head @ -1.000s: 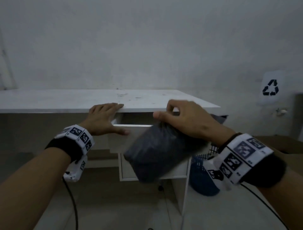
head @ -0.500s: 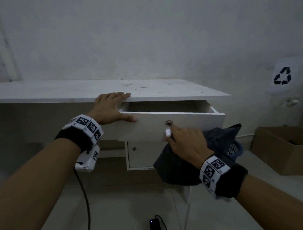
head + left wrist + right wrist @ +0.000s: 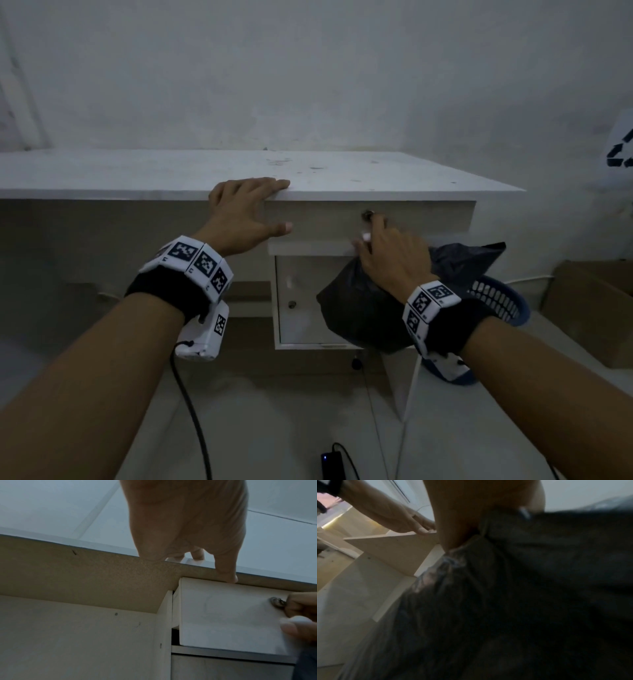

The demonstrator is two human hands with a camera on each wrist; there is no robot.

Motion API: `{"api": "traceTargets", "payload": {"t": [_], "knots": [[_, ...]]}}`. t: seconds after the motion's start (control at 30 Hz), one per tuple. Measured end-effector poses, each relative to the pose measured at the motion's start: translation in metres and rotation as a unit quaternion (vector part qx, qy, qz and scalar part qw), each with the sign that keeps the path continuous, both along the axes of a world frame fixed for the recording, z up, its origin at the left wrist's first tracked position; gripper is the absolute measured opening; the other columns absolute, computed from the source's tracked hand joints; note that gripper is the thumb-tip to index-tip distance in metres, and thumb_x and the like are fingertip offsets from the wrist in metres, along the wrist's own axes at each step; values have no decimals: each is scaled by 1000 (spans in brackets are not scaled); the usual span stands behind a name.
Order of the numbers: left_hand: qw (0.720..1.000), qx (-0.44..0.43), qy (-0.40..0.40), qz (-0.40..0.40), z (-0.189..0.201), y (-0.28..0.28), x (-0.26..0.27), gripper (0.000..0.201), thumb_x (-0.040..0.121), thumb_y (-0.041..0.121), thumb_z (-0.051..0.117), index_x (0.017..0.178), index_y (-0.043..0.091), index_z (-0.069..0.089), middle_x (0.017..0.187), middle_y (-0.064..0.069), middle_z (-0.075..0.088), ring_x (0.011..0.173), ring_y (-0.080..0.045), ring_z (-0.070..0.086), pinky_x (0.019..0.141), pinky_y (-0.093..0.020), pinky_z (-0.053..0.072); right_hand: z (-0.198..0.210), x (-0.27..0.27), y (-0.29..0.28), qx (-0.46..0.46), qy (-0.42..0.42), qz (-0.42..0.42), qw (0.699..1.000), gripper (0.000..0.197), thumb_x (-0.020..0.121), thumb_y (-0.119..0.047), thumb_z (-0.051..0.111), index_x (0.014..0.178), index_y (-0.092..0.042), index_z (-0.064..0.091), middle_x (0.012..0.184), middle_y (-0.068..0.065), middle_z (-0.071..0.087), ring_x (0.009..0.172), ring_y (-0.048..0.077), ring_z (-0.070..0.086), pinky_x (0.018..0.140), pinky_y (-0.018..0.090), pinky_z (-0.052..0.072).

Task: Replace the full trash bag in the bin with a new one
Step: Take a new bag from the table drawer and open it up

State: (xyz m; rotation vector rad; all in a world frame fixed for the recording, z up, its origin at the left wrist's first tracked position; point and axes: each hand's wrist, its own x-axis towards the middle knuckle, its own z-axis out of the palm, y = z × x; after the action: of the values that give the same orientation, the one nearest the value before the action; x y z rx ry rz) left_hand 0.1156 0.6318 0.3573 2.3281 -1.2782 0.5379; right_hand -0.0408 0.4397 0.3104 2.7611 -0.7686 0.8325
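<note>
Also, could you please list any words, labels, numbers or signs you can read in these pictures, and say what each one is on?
No words or numbers can be read anywhere.
Recycling symbol: dark chasing arrows on a white sheet on the wall, cut off by the frame edge; no text.
Wristbands on both wrists: black-and-white square code markers; the tiny characters beside them are too small to read.

The black bag blurs across most of the right wrist view, hiding the right hand's fingers, while the recycling sign is cut off at the head view's edge.
</note>
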Motion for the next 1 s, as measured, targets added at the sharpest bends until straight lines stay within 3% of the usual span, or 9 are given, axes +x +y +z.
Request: {"api": "traceTargets", "payload": {"t": [0.17, 0.37, 0.5, 0.57, 0.7, 0.8, 0.87, 0.93, 1.0], "knots": [[999, -26, -31, -9, -8, -7, 5, 84, 65, 73, 47, 141, 40, 35, 145, 6, 37, 132, -18, 23, 98, -28, 13, -7, 24, -31, 7, -5, -5, 1000, 50, 100, -44, 38, 141, -16, 42, 120, 15, 64, 96, 38, 65, 74, 38, 46], [996, -46, -68, -19, -12, -9, 12, 89, 61, 80, 36, 140, 39, 37, 139, 4, 39, 125, -15, 25, 90, -20, 9, -20, 60, -44, 112, -122, 32, 986, 47, 98, -41, 46, 142, -24, 47, 121, 14, 65, 102, 37, 62, 83, 38, 45], [996, -49, -81, -6, -17, -11, 13, 84, 67, 78, 37, 140, 37, 38, 138, 3, 41, 126, -19, 28, 95, -23, 11, -14, 53, -52, 128, -76, 27, 988, 51, 97, -48, 44, 143, -25, 43, 123, 15, 63, 106, 36, 60, 85, 37, 45], [992, -65, -111, 6, -21, -13, 12, 82, 72, 77, 36, 142, 34, 38, 138, 1, 43, 126, -21, 31, 101, -31, 15, -11, 49, -56, 164, -50, 26, 985, 52, 95, -51, 47, 137, -22, 45, 119, 18, 62, 104, 37, 60, 85, 37, 45], [992, -31, -118, 44, -18, -11, 2, 81, 80, 73, 35, 147, 28, 31, 147, -3, 39, 133, -25, 31, 111, -45, 20, -16, 43, -56, 258, 14, 28, 966, 44, 93, -55, 46, 108, -16, 59, 107, 14, 66, 97, 32, 62, 71, 29, 39], [998, 27, -42, 49, -3, -5, -8, 84, 83, 74, 28, 153, 29, 14, 162, 1, 10, 148, -24, 7, 119, -45, 3, -5, 30, -45, 321, 83, 21, 943, 52, 94, -59, 41, 96, -13, 66, 97, 10, 68, 92, 30, 64, 68, 28, 40], [995, 78, 47, 48, 16, 1, -16, 87, 82, 76, 19, 153, 27, 7, 159, 6, -9, 148, -20, -11, 117, -40, -9, 13, 15, -34, 394, 134, 17, 909, 55, 95, -59, 38, 84, -13, 66, 86, 7, 64, 89, 28, 64, 68, 28, 40], [978, 118, 170, 35, 46, 11, -29, 85, 84, 73, 14, 153, 22, 13, 158, 5, -7, 148, -18, -11, 117, -36, -7, 43, -1, -21, 464, 162, 18, 871, 55, 96, -57, 38, 67, -15, 58, 79, 5, 61, 86, 27, 64, 68, 28, 42], [939, 128, 318, 29, 85, 25, -45, 69, 95, 59, 18, 147, 17, 35, 158, 0, 23, 148, -20, 15, 117, -36, 13, 82, -19, -8, 505, 174, 9, 845, 55, 97, -54, 38, 59, -16, 50, 75, 7, 60, 84, 29, 63, 72, 30, 45]]}}
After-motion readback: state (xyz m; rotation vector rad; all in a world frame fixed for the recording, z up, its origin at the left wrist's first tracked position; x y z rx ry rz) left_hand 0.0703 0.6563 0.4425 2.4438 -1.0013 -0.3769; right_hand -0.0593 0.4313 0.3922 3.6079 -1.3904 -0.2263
